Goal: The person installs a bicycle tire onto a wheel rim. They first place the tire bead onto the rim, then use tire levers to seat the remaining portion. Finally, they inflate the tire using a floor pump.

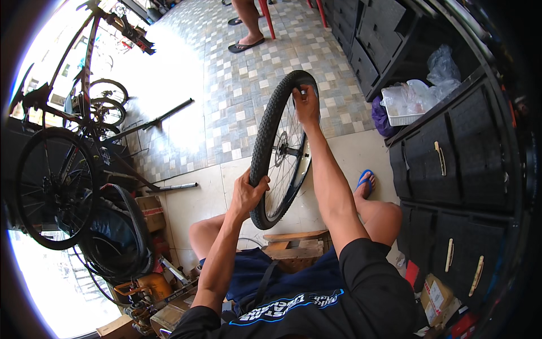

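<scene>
Black knobby rubber is filling the left hand (247,195), which is wrapping closed around the near lower edge of the bicycle wheel (280,148), while the right hand (306,105) is pinching the tyre at its far upper edge. The wheel is standing upright between the person's knees, its bottom resting just above a wooden stool (293,246). A bicycle (62,152) is standing well off to the left, and dark drawers (446,164) are lining the right.

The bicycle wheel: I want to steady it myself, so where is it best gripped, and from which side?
Grip the knobby tyre at its outer tread, from the near edge, as the left hand does. The bicycle wheel stands upright and edge-on; the right hand is at its top.
</scene>
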The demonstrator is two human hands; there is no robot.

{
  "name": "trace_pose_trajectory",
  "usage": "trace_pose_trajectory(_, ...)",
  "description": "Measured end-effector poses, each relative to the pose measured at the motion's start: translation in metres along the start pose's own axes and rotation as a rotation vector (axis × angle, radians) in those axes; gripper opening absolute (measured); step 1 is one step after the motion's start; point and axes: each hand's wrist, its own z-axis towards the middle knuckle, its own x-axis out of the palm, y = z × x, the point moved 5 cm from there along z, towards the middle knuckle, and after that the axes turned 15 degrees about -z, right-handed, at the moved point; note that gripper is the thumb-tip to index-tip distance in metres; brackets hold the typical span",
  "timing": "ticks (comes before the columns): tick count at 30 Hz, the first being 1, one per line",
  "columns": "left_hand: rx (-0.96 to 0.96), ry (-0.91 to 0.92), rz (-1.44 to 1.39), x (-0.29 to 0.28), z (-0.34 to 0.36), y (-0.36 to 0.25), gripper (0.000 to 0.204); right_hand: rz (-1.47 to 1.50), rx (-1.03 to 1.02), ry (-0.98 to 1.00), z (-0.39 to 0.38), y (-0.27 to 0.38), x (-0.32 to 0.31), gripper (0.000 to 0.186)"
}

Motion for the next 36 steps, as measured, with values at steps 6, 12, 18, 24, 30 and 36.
trace_pose_trajectory(6,-0.018,0.032,-0.014,0.004,-0.016,0.013,0.025,0.09,0.035,-0.059,0.011,-0.019,-0.004,0.027)
trace_pose_trajectory(12,0.013,0.002,-0.146,-0.006,-0.023,0.023,0.029,0.595,0.286,0.176,-0.004,-0.015,0.007,0.017)
trace_pose_trajectory(18,0.173,-0.18,0.182,-0.01,-0.022,-0.017,0.056,0.567,0.226,0.141,-0.016,-0.007,0.013,0.02)
trace_pose_trajectory(24,0.197,-0.22,0.47,0.001,0.005,-0.053,0.038,0.546,0.224,0.149,-0.023,-0.008,0.016,0.019)
trace_pose_trajectory(30,0.191,-0.241,0.431,-0.006,0.001,-0.048,0.031,0.566,0.24,0.185,-0.029,-0.005,0.013,0.019)
trace_pose_trajectory(36,0.222,-0.27,0.395,-0.014,-0.01,-0.044,0.029,0.62,0.233,0.244,-0.037,0.012,0.008,0.021)
